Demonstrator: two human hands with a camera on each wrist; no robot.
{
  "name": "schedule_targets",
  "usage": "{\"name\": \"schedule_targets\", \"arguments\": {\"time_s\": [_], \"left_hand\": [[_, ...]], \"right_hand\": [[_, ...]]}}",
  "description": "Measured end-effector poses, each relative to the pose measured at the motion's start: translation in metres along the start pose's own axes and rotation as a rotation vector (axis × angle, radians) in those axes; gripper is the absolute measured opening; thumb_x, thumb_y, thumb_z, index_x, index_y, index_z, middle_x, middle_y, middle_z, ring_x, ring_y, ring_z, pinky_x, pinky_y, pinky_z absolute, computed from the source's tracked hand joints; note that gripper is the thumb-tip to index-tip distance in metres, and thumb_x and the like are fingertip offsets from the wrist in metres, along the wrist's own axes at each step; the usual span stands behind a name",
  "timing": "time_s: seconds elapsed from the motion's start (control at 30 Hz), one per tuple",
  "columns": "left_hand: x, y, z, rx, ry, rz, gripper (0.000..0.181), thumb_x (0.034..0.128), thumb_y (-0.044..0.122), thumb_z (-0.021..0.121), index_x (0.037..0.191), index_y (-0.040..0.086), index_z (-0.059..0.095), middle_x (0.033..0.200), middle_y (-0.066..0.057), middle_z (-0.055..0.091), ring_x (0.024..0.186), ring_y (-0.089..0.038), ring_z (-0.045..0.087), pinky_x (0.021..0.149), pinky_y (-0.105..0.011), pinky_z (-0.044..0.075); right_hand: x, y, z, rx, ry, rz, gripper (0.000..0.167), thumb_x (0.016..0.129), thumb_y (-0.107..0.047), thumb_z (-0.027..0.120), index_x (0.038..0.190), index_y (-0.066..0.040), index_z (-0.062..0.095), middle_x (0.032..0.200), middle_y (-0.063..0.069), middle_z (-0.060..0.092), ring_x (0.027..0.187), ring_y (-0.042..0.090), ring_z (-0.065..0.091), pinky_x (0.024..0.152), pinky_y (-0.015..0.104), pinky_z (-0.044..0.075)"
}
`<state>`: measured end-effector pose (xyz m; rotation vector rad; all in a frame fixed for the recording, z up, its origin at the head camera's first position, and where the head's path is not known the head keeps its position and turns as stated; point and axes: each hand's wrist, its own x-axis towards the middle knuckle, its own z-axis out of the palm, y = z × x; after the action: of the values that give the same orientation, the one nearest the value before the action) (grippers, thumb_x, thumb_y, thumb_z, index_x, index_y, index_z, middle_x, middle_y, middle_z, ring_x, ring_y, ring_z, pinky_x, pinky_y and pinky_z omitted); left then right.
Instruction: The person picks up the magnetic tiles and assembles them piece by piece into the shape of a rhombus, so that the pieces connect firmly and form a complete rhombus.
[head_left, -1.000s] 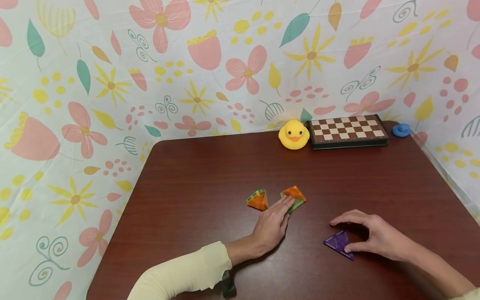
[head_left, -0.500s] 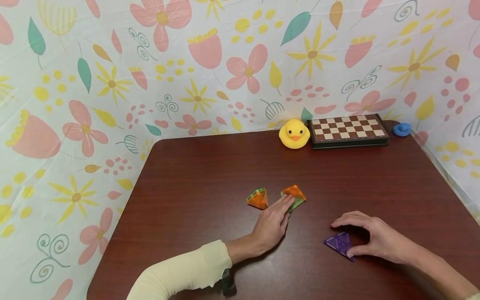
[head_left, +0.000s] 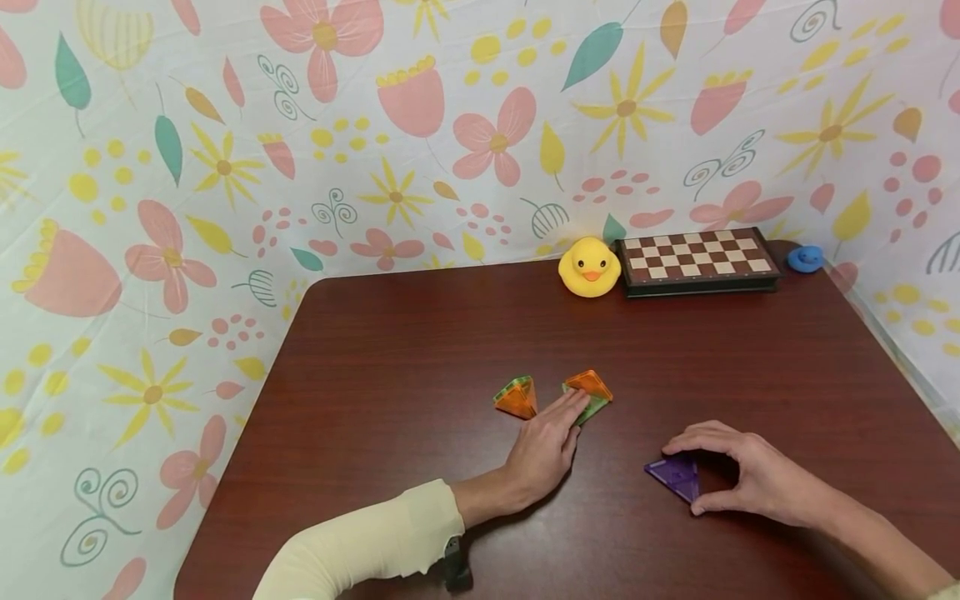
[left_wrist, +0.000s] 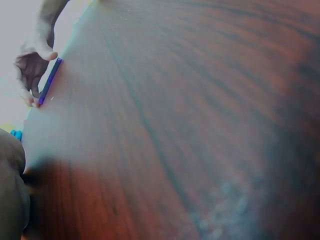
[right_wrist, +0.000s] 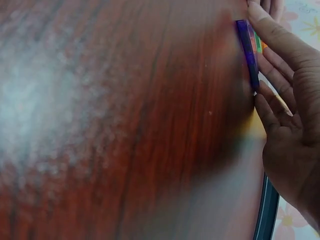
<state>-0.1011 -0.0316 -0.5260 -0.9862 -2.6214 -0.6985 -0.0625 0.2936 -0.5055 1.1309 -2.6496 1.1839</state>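
In the head view my left hand [head_left: 543,450] rests with straight fingers on an orange and green tile piece [head_left: 593,385] near the table's middle, covering part of it. Left of those fingertips lies another orange and green tile piece [head_left: 516,400]. To the right, my right hand [head_left: 765,479] holds a purple triangular magnetic tile [head_left: 677,478] between curved fingers and thumb, at or just over the table. Both wrist views show this purple tile [right_wrist: 247,55] edge-on, with thumb and fingertips at opposite ends. The left hand's fingertips are out of the left wrist view.
Along the back of the dark wooden table [head_left: 390,333] sit a yellow rubber duck [head_left: 589,268], a checkered board box [head_left: 697,262] and a small blue duck [head_left: 806,259]. Flower-printed cloth [head_left: 465,125] hangs behind. A black strap [head_left: 456,567] sits at the left wrist.
The purple tile has turned slightly and shifted away from me, up against the right fingertips, which were apart from it before. The left hand and the orange and green pieces stay put.
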Motion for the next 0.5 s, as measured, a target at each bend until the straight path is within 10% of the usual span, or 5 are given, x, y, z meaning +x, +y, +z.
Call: {"name": "schedule_targets", "arguments": {"time_s": [0.5], "left_hand": [[0.0004, 0.0006, -0.0016, -0.009, -0.008, -0.007, 0.051, 0.1025, 0.006, 0.071, 0.152, 0.004, 0.058, 0.154, -0.008, 0.057, 0.144, -0.019, 0.052, 0.113, -0.029, 0.045]], "right_hand": [[0.0052, 0.001, 0.0005, 0.002, 0.012, -0.04, 0.067, 0.069, -0.018, 0.101, 0.129, -0.018, 0.071, 0.126, -0.001, 0.068, 0.118, 0.002, 0.057, 0.093, 0.008, 0.044]]}}
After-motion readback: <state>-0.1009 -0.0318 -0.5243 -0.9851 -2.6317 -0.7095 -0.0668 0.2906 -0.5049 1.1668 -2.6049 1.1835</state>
